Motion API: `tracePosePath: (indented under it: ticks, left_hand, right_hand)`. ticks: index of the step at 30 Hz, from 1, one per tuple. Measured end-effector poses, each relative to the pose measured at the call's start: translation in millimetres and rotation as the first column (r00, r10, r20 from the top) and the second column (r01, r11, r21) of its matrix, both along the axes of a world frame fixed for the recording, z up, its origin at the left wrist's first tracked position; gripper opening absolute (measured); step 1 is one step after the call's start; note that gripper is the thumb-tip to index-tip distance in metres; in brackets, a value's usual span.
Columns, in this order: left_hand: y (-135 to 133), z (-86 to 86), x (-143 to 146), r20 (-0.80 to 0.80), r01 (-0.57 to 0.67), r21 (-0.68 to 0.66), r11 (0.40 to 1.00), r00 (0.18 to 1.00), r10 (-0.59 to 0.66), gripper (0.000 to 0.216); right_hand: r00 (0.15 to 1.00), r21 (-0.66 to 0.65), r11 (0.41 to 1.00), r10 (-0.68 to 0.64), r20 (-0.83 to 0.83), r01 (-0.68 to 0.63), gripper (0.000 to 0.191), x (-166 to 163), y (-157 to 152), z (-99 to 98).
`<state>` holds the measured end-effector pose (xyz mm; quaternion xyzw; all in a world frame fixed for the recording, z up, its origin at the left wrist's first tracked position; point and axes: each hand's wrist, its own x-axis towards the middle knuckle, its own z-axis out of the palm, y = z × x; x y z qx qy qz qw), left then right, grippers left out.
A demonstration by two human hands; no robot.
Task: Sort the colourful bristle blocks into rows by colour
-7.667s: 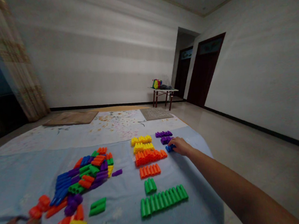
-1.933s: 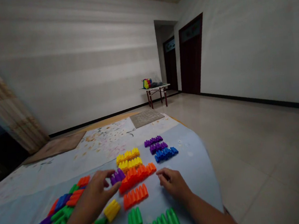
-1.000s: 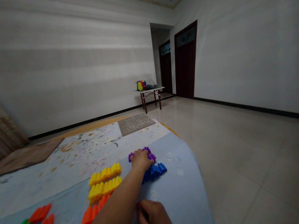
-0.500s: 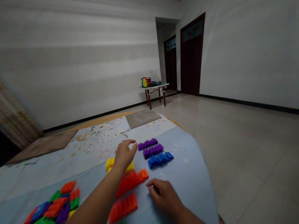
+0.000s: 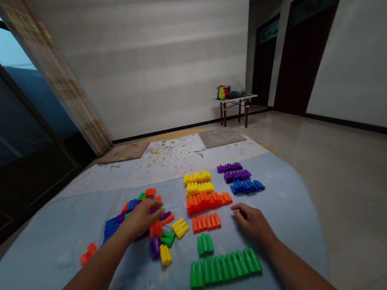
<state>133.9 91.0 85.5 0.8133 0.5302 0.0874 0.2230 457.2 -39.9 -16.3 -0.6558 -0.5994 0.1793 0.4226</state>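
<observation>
My left hand point(image 5: 139, 219) rests palm down on a mixed heap of coloured plastic blocks point(image 5: 131, 212) on a light blue cloth point(image 5: 67, 234); its fingers curl over the heap, and what is under them is hidden. My right hand point(image 5: 253, 222) lies on the cloth with its fingers curled, right of the short orange row point(image 5: 206, 221), and nothing shows in it. Sorted rows lie between and beyond the hands: yellow point(image 5: 198, 182), long orange point(image 5: 208, 201), purple point(image 5: 234, 171), blue point(image 5: 247, 186), short green point(image 5: 204, 244) and long green point(image 5: 224, 267).
Loose yellow blocks point(image 5: 180, 228) and a red piece point(image 5: 88, 253) lie near the heap. A small table with a coloured bag point(image 5: 234, 100) stands by the far wall. Dark doors point(image 5: 298, 63) are at the right; a curtain point(image 5: 56, 77) and window at the left. Tiled floor point(image 5: 357, 168) lies right of the cloth.
My left hand has pulled back from the purple rows to the mixed heap at the left. My right hand has stayed by the orange rows. The view has swung left.
</observation>
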Motion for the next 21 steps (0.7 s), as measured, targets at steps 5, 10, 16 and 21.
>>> tracePosePath:
  ticks: [5,10,16,21]
  left_hand:
    - [-20,-14.7,-10,-0.098,0.008,-0.039,0.999,0.995,-0.012,0.038]
    - [-26,-22.2,-23,-0.15,-0.042,-0.052,0.998,0.988,0.033,0.036]
    - [-29,-21.8,-36,-0.175,-0.107,-0.042,0.993,0.98,0.098,0.035]
    - [-40,-19.1,-48,-0.189,-0.106,0.016,0.994,0.976,0.107,0.037]
  right_hand:
    - [1.0,-0.02,1.0,-0.002,0.007,0.002,0.034,1,0,-0.4]
    - [1.0,-0.031,1.0,0.008,0.019,-0.008,0.035,3,1,-1.9]
    - [1.0,-0.02,1.0,-0.001,0.025,0.001,0.034,1,0,1.6]
    - [1.0,-0.03,1.0,0.0,0.024,0.001,0.034,3,1,0.7]
